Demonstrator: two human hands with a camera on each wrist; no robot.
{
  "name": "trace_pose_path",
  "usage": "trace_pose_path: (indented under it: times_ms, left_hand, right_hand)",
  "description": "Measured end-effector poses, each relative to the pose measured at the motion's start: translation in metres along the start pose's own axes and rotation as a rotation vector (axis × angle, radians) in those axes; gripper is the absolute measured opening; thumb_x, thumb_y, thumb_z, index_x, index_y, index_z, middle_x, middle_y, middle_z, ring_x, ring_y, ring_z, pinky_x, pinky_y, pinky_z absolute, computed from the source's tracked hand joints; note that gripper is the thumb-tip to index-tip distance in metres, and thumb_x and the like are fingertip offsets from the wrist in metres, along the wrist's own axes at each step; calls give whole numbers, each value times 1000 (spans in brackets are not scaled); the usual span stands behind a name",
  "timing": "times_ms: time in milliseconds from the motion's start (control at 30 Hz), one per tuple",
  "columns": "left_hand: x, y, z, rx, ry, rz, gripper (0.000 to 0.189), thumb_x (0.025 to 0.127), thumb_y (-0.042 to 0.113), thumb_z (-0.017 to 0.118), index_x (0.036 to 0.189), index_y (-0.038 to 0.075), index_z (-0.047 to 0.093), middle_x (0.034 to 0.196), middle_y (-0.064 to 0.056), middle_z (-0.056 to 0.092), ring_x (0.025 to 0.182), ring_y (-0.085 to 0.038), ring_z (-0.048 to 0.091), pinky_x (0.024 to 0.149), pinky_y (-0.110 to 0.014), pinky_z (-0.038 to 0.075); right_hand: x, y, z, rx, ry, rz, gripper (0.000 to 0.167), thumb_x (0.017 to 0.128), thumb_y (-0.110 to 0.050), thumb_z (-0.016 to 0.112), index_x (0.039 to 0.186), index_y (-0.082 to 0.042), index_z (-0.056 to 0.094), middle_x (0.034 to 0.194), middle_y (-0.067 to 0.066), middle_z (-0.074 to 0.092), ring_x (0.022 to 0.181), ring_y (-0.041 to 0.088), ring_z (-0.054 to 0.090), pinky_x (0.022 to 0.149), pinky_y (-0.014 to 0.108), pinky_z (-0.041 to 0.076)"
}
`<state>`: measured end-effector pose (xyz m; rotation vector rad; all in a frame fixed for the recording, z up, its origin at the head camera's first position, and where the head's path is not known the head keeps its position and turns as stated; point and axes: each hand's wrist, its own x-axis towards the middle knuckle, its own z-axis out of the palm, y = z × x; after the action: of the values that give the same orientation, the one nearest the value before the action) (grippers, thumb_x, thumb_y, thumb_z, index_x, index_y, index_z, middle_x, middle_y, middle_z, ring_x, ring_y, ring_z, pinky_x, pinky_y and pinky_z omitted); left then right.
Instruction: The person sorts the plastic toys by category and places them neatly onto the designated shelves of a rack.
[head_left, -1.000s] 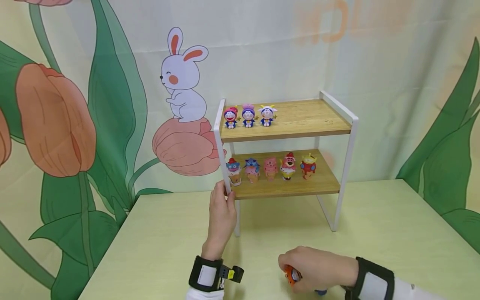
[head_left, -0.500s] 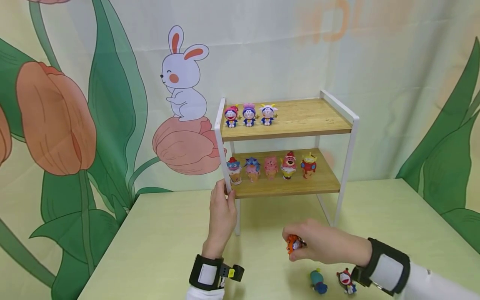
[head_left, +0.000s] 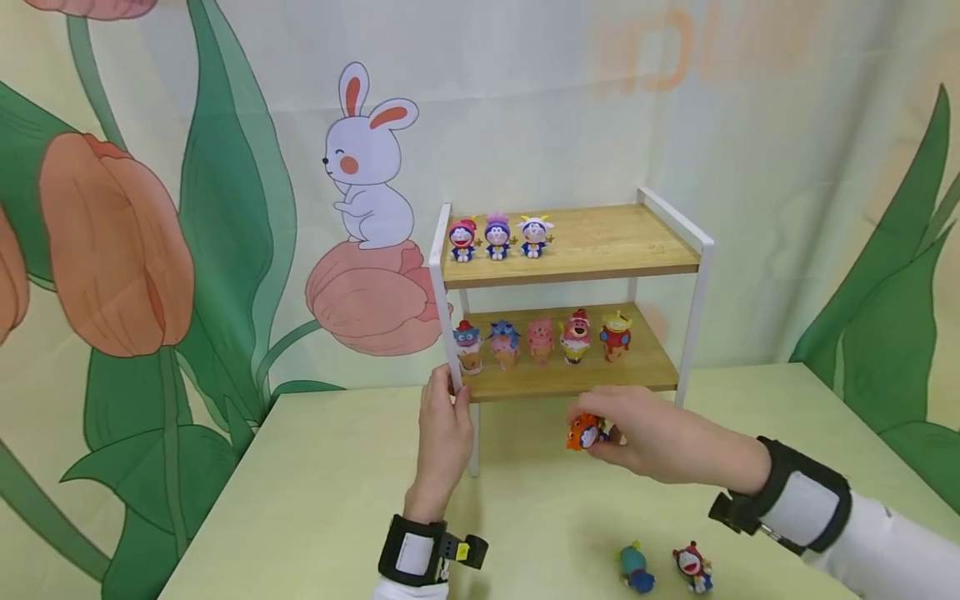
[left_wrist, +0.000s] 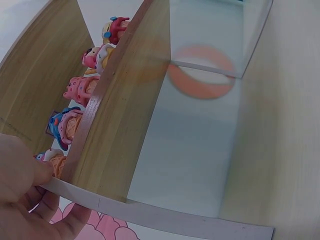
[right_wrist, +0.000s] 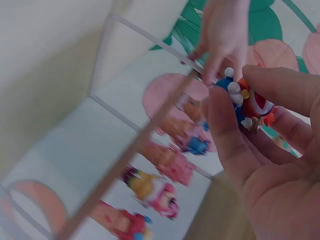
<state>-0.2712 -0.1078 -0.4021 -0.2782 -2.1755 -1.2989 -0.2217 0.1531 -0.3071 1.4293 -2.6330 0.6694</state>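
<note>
My right hand [head_left: 648, 433] pinches a small orange-hooded toy figurine [head_left: 585, 432] between thumb and fingers, in front of the lower shelf's front edge. In the right wrist view the figurine [right_wrist: 242, 97] shows a blue and white body and an open red mouth. My left hand [head_left: 444, 437] grips the white side frame of a two-tier wooden shelf rack [head_left: 600, 271] at the lower board's left corner. In the left wrist view its fingers [left_wrist: 75, 220] bend round the frame. Several ice-cream-cone figurines [head_left: 542, 342] line the lower board; three blue-bodied figurines [head_left: 497, 237] stand on the upper board's left half.
On the table [head_left: 337, 492], near the front, lie a teal and blue figurine [head_left: 636, 568] and a red-hooded figurine [head_left: 693, 567]. Behind the rack hangs a printed cloth [head_left: 525, 108] with a rabbit and tulips. The upper board's right half is bare wood.
My right hand has risen from the table toward the rack with the orange-hooded figurine, uncovering the two figurines on the table. My left hand has stayed on the frame.
</note>
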Motion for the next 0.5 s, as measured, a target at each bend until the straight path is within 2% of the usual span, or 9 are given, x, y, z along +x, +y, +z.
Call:
trace_pose_path:
  times_ms: [200,500]
  left_hand:
    - [-1,-1,1,-2,1,9,30,99,-1,51,128,-3,46,111,-17,55,102,-26,52,80,-38,51]
    - [-1,-1,0,6,5,25,30,99,-2,51,128,-4,46,110,-17,55,101,-26,52,79,-37,50]
  right_hand:
    - [11,0,-25,-4,163,-28,33,80,0,79,108,-6,64,95,-4,66,80,8,63,68,25,54]
    - [28,-5,-77,77,347,66,35,82,1,77,112,-1,61,99,6,68,79,13,67,68,25,54]
